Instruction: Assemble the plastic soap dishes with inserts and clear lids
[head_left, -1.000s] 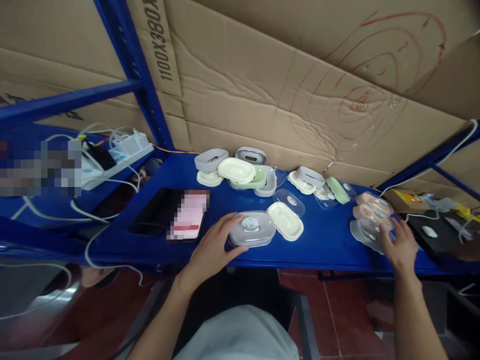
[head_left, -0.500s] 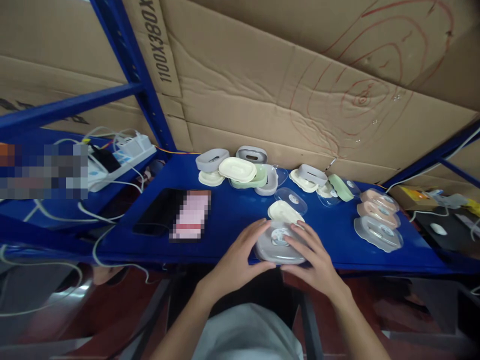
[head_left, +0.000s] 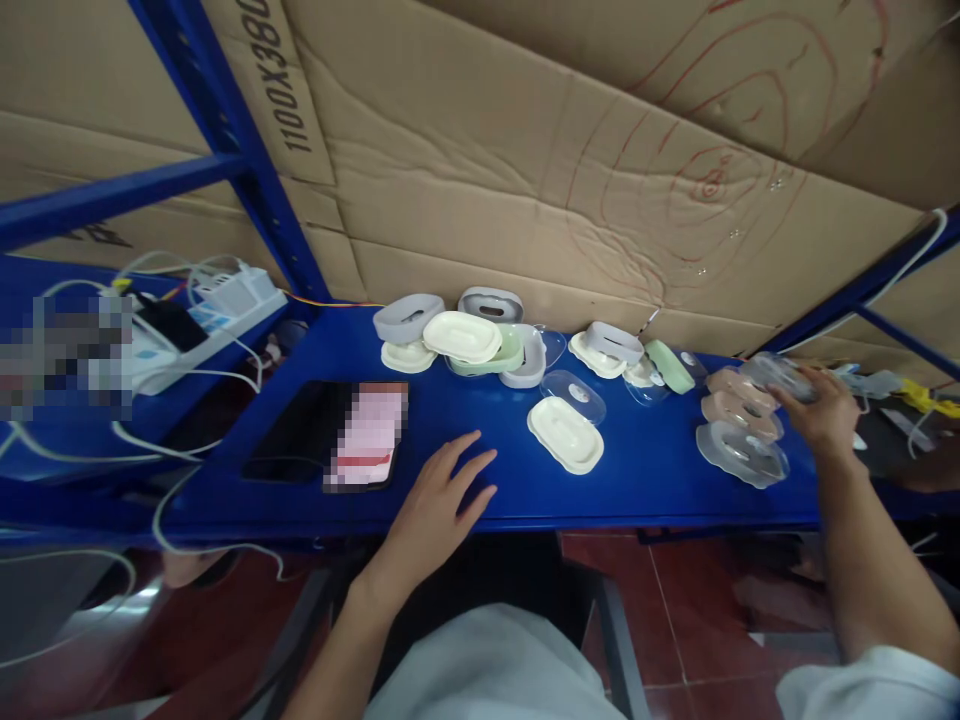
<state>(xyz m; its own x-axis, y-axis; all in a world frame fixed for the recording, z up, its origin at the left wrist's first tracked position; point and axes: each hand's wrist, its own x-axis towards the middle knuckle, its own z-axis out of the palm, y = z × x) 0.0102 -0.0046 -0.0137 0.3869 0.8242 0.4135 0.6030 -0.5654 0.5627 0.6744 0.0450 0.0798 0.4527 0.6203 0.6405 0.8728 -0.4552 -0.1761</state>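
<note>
My right hand (head_left: 823, 405) is closed around a grey soap box with a clear lid (head_left: 780, 376), at the far right by the row of lidded boxes. That row has two pinkish soap boxes (head_left: 741, 416) and a grey one (head_left: 742, 455) at its front. My left hand (head_left: 439, 500) is empty, fingers spread, over the front of the blue table (head_left: 480, 500). To its right a cream soap dish tray (head_left: 565, 435) lies flat, with a clear lid (head_left: 574, 396) bearing a round sticker just behind it.
At the back stand grey soap boxes (head_left: 409, 318), a cream tray (head_left: 462, 336) and a green box (head_left: 669, 367). A phone (head_left: 367, 435) and a black flat object (head_left: 292, 430) lie left. A power strip (head_left: 225, 310) with white cables is beyond; cardboard (head_left: 480, 170) walls the back.
My right hand has carried the grey lidded soap box from the front middle to the row at the right. My left hand has let go of it and moved left. The view has shifted slightly.
</note>
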